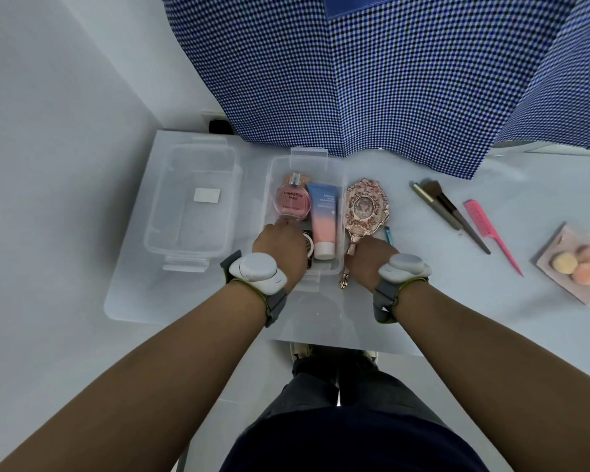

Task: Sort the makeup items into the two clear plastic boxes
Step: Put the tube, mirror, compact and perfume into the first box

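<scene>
Two clear plastic boxes stand on the white table. The left box (157,212) holds nothing but a white label. The right box (269,185) holds a pink round perfume bottle (292,201), a blue-to-pink tube (324,219) and a round compact (308,247) half hidden by my left hand (280,252). That hand reaches into the box with a fingertip at the bottle's base; its grip is hidden. My right hand (368,260) is closed around the handle of a rose-gold hand mirror (367,207), which lies just right of the box.
Right of the mirror lie a small teal stick (388,235), two makeup brushes (448,211), a pink tail comb (491,233) and a packet of sponge puffs (574,265). A blue checked cloth (389,80) hangs behind. The table's front edge (355,349) is by my legs.
</scene>
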`<state>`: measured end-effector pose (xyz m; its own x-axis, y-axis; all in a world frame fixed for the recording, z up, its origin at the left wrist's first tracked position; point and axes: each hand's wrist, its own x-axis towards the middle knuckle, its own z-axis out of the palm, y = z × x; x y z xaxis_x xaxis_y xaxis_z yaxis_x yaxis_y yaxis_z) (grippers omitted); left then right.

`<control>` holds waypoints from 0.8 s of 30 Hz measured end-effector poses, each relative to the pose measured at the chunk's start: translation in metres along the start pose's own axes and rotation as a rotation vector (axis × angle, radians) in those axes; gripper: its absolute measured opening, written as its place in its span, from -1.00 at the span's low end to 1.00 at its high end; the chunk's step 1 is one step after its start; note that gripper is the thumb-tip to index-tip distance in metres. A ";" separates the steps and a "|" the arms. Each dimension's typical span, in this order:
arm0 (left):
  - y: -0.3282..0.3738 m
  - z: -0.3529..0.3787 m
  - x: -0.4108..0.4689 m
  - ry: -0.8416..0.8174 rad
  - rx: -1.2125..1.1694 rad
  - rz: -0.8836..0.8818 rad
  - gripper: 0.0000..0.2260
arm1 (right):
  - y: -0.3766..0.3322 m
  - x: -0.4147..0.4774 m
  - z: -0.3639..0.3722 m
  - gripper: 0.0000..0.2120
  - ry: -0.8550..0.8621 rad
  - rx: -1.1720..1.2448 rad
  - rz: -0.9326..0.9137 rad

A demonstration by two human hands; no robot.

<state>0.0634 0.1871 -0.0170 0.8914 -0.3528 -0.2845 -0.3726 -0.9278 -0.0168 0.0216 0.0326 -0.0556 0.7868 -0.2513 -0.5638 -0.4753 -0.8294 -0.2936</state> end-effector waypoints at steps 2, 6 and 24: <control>-0.001 -0.002 -0.001 0.017 -0.045 -0.025 -0.79 | -0.006 0.002 -0.001 -0.72 -0.008 0.031 0.071; -0.001 -0.006 -0.003 0.033 -0.117 -0.027 -0.80 | -0.006 0.001 0.000 -0.68 0.006 0.038 0.108; -0.010 -0.014 -0.001 0.149 -0.350 -0.118 -0.71 | -0.045 -0.051 -0.054 -0.81 0.231 0.213 -0.044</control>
<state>0.0697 0.1954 -0.0035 0.9602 -0.2307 -0.1575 -0.1774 -0.9392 0.2941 0.0242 0.0564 0.0278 0.8656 -0.3442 -0.3638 -0.4912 -0.7251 -0.4827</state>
